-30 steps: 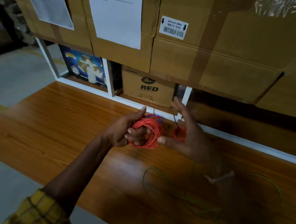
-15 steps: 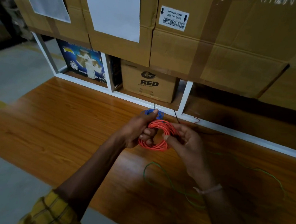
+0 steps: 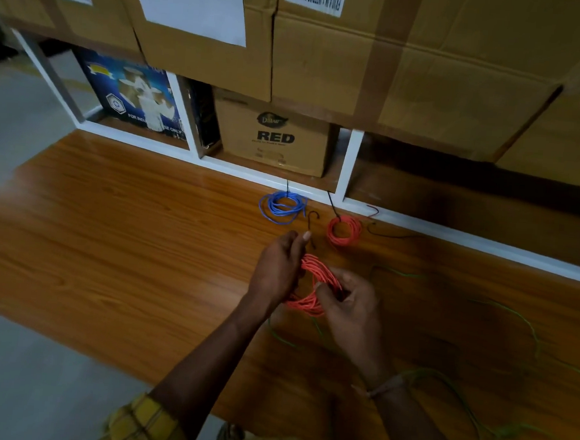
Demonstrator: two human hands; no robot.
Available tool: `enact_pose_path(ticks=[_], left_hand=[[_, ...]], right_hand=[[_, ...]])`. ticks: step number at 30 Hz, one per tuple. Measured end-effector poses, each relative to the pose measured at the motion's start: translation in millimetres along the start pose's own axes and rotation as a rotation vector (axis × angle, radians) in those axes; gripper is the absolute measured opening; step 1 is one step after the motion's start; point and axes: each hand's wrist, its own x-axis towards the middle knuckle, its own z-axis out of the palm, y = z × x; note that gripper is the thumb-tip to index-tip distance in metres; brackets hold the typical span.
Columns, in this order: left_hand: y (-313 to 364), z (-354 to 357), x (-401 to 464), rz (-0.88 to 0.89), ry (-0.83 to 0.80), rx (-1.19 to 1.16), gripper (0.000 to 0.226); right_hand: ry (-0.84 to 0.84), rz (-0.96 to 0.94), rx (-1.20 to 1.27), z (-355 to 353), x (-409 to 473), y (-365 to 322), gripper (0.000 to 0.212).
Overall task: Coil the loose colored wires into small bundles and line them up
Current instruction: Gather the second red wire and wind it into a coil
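An orange wire coil (image 3: 315,283) hangs between both hands above the wooden table (image 3: 125,242). My left hand (image 3: 276,267) grips its left side, thumb and forefinger raised. My right hand (image 3: 348,301) pinches its right side. Farther back on the table lie a blue coil (image 3: 282,207) and a smaller red-orange coil (image 3: 343,231), side by side near the white shelf frame (image 3: 349,165). A loose green wire (image 3: 442,378) sprawls over the table to the right and under my arms. A thin dark wire (image 3: 311,226) curls between the blue coil and my left hand.
Taped cardboard boxes (image 3: 395,72) are stacked on the shelf behind the table. In the lower shelf stand a box marked RED (image 3: 273,138) and a blue printed box (image 3: 136,95). Grey floor (image 3: 13,372) lies off the table's left and near edges.
Both hands have drawn the orange coil toward me, away from the shelf. The blue coil and the small red-orange coil now show behind them. The camera has tilted down.
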Motion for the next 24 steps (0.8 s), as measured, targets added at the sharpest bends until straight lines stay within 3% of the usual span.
enact_pose_path(ticks=[5, 10, 18, 24], left_hand=[[5.0, 1.5, -1.4, 0.061, -0.214, -0.108, 0.041], [6.0, 1.1, 3.4, 0.131, -0.369, -0.091, 0.029], [-9.8, 15.4, 11.8, 0.196, -0.283, -0.03, 0.019], [-33.6, 5.5, 24.8, 0.076, -0.234, -0.129, 0.019]], right_hand=[[-0.04, 0.072, 0.087, -22.7, 14.3, 2.1, 0.025], [-0.068, 0.141, 0.149, -38.7, 33.2, 4.2, 0.036], [-0.094, 0.213, 0.187, -39.7, 54.5, 23.2, 0.031], [-0.291, 0.277, 0.185, -37.3, 81.2, 34.7, 0.018]])
